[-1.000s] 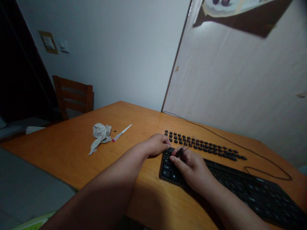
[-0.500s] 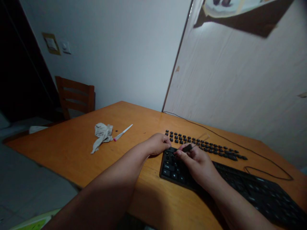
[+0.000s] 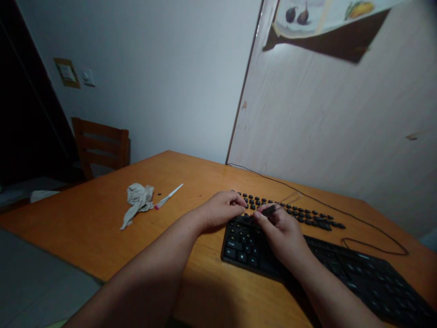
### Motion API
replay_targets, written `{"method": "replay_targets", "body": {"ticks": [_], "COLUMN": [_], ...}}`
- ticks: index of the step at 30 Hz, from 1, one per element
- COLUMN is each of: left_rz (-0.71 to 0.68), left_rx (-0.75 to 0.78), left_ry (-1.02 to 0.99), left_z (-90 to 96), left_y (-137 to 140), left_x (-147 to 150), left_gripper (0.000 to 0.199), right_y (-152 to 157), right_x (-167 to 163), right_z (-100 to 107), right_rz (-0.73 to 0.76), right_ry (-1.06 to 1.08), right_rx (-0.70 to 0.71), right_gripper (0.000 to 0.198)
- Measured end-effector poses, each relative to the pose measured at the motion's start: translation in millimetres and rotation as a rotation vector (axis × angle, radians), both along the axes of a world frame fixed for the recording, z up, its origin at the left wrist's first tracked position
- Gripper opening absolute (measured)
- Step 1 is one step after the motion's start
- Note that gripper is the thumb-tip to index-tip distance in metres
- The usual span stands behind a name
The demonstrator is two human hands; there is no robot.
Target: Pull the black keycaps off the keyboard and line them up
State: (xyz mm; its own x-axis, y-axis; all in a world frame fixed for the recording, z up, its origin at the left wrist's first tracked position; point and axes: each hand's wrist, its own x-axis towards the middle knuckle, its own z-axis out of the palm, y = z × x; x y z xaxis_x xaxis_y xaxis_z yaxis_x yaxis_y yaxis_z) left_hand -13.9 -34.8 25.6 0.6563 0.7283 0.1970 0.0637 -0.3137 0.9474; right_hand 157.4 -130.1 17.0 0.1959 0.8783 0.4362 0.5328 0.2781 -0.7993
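Note:
In my right hand (image 3: 282, 234), closed fingers grip a keycap puller (image 3: 269, 210) with a black handle. Its thin wire loops stick out to the upper right, and its near end is by the keyboard's upper left corner. The black keyboard (image 3: 341, 269) lies slantwise, its upper left part stripped of several keycaps. My left hand (image 3: 223, 208) hovers at that same corner, thumb and fingers apart, beside the puller's tip. A small dark piece, perhaps a keycap, shows between the hands. Removed keycaps (image 3: 307, 214) lie in rows behind the keyboard, partly hidden by my hands.
A crumpled grey cloth (image 3: 138, 200) and a white brush (image 3: 170, 196) with a pink end lie on the wooden table (image 3: 191, 173) to the left. One dark bit sits between them. A black cable (image 3: 372, 248) runs along the wall. A chair (image 3: 100, 143) stands behind.
My left hand's fingers have spread and moved off the keyboard corner toward the loose keycaps. The puller's tip has risen slightly from the keys. The camera view has shifted somewhat.

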Motion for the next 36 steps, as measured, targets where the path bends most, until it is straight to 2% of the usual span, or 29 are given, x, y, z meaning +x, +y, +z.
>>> {"method": "replay_targets", "body": {"ticks": [5, 16, 27, 33, 36], "left_rz": [-0.153, -0.147, -0.062, 0.059, 0.152], "left_rx": [-0.099, -0.087, -0.147, -0.156, -0.105], "left_ry": [-0.044, 0.02, -0.028, -0.007, 0.043], "left_z": [-2.0, -4.6, 0.0, -2.3, -3.7], "left_y": [-5.8, -3.3, -3.2, 4.4, 13.1], "left_x": [2.2, -0.1, -2.8, -4.5, -9.8], "left_gripper": [0.026, 0.023, 0.021, 0.018, 0.019], "right_y": [-0.2, -4.1, -5.1, -5.5, -4.8], "right_x": [-0.7, -5.7, -4.2, -1.8, -0.7], "right_z": [2.5, 2.7, 1.0, 6.4, 8.8], "right_rz": [-0.013, 0.013, -0.045, -0.134, -0.148], "right_ry": [-0.045, -0.136, -0.109, 0.05, 0.119], "right_rx": [0.029, 0.048, 0.118, 0.129, 0.118], "right_gripper": [0.026, 0.02, 0.021, 0.026, 0.028]}}
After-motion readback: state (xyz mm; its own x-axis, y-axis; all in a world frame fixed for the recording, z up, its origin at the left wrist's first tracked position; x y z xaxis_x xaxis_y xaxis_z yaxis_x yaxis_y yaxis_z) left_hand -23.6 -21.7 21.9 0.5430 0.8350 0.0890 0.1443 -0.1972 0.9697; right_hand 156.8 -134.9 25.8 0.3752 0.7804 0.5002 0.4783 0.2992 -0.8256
